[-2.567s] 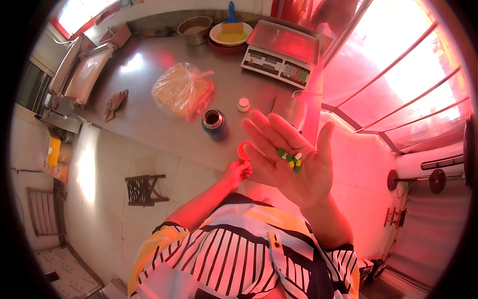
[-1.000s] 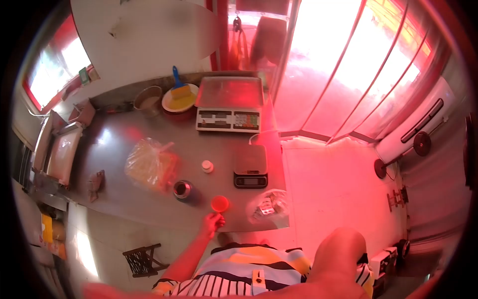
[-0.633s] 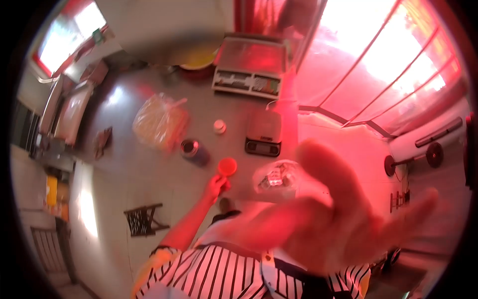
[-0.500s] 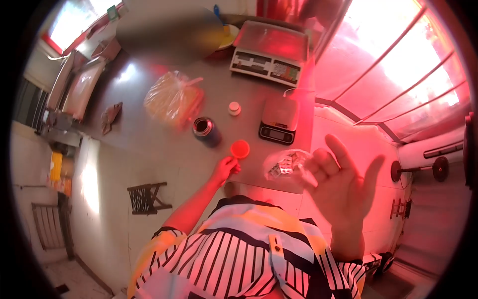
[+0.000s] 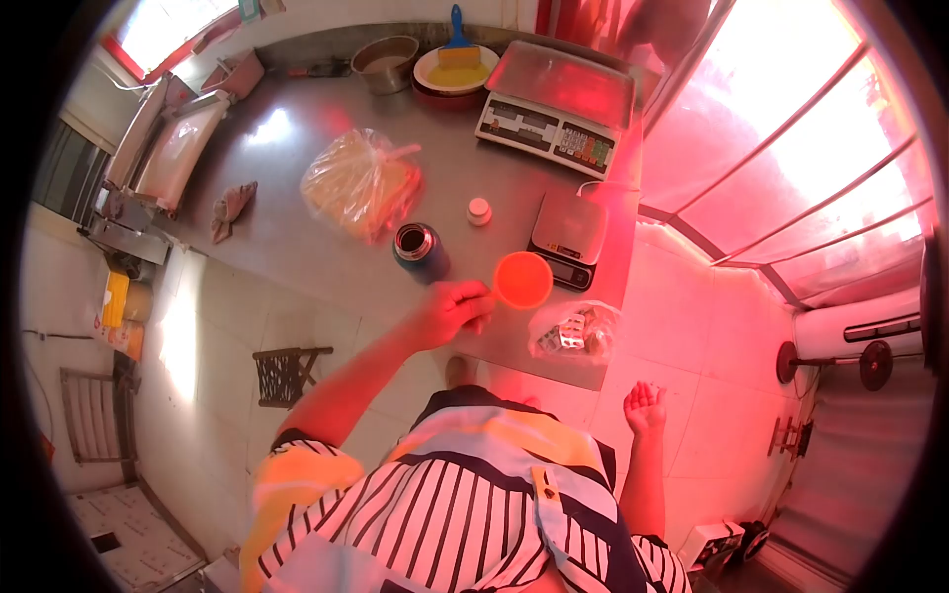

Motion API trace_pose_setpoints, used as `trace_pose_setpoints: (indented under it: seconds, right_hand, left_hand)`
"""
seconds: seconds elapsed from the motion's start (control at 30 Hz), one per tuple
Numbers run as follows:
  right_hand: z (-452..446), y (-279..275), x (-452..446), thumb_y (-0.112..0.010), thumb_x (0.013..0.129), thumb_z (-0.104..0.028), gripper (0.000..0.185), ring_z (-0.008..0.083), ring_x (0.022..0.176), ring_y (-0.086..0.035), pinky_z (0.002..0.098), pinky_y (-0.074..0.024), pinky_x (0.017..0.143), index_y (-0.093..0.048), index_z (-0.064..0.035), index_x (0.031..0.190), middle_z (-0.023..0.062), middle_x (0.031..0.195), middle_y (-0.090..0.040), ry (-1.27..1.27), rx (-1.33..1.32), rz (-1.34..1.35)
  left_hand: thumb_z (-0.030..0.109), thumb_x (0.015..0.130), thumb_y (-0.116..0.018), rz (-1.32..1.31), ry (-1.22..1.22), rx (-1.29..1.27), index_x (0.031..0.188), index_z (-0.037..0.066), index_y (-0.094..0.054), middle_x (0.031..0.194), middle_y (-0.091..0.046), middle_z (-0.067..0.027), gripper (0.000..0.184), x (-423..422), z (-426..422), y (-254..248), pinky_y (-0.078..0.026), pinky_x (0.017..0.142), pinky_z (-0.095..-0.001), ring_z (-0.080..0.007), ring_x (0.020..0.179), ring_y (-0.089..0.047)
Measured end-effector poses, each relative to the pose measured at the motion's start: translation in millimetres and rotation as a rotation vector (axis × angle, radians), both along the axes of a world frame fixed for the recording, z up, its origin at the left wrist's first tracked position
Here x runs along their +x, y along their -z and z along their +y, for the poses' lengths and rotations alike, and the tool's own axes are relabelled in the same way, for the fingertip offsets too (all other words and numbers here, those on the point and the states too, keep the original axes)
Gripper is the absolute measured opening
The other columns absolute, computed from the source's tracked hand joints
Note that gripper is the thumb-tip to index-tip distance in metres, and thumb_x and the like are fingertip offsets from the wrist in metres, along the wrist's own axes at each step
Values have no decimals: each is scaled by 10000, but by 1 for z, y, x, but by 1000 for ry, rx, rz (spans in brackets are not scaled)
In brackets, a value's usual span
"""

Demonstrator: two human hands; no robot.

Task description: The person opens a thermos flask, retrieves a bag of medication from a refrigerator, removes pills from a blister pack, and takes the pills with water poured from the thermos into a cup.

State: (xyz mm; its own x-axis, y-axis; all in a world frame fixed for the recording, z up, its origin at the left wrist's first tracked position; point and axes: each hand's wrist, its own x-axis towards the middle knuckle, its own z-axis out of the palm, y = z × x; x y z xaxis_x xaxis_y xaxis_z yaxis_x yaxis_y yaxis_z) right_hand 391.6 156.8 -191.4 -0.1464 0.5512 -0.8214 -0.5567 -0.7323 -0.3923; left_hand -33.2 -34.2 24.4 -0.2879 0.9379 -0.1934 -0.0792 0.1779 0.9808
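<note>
My left hand (image 5: 455, 314) grips an orange cup (image 5: 523, 280) by its near side, above the table's front edge. The cup's mouth faces up towards me. Low on the right, past the table's corner, my right hand (image 5: 646, 405) is palm up with its fingers apart and slightly curled; whether anything small lies in the palm I cannot tell. An open dark-blue flask (image 5: 423, 255) stands just beyond my left hand. Nearby is a small white bottle (image 5: 478, 211). A clear plastic bag (image 5: 578, 330) with silvery blister packs lies at the table's corner.
On the metal table (image 5: 277, 212) are a small kitchen scale (image 5: 570, 229), a larger scale (image 5: 556, 109), a tied plastic bag (image 5: 362, 185), a crumpled cloth (image 5: 233, 210), a pot (image 5: 386, 61) and a bowl with a brush (image 5: 457, 61). A folding stool (image 5: 288, 376) stands on the floor.
My left hand has lifted the orange cup closer to me and slightly right. My right hand has dropped from close to the camera to low on the right. A dark blurred shape at the top is gone.
</note>
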Motion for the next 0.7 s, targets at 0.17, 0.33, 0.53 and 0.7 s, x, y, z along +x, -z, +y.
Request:
trace_pose_setpoints:
  seconds: [0.17, 0.33, 0.53, 0.7]
  right_hand:
    - [-21, 29, 8, -548, 875, -520, 559, 217, 967, -542, 391, -444, 886, -512, -28, 1137, 83, 1081, -582, -71, -35, -52]
    - [-27, 47, 6, -503, 903, -512, 568, 233, 1014, -525, 397, -423, 909, -489, -19, 1184, 103, 1122, -564, -197, 48, -4]
    - [-28, 77, 17, -487, 909, -517, 581, 241, 1008, -531, 398, -427, 897, -474, -11, 1193, 118, 1131, -563, -197, -1, -67]
    - [-31, 46, 4, -475, 916, -514, 579, 255, 1003, -537, 401, -430, 890, -464, -9, 1200, 135, 1143, -563, -184, -18, -114]
  left_hand:
    - [88, 910, -545, 162, 258, 99, 813, -15, -575, 701, -565, -30, 144, 1, 3, -118, -426, 544, -232, -81, 593, -536]
    - [63, 847, -637, 218, 420, 141, 791, -24, -584, 700, -581, -68, 117, 16, -1, -215, -439, 524, -249, -125, 598, -565]
    - [61, 759, -745, 334, 725, 457, 858, -29, -628, 767, -636, -121, 178, 24, -2, -261, -501, 545, -269, -210, 639, -627]
    - [34, 743, -756, 297, 847, 474, 903, -51, -653, 815, -657, -153, 208, 33, -1, -283, -523, 538, -255, -235, 663, -651]
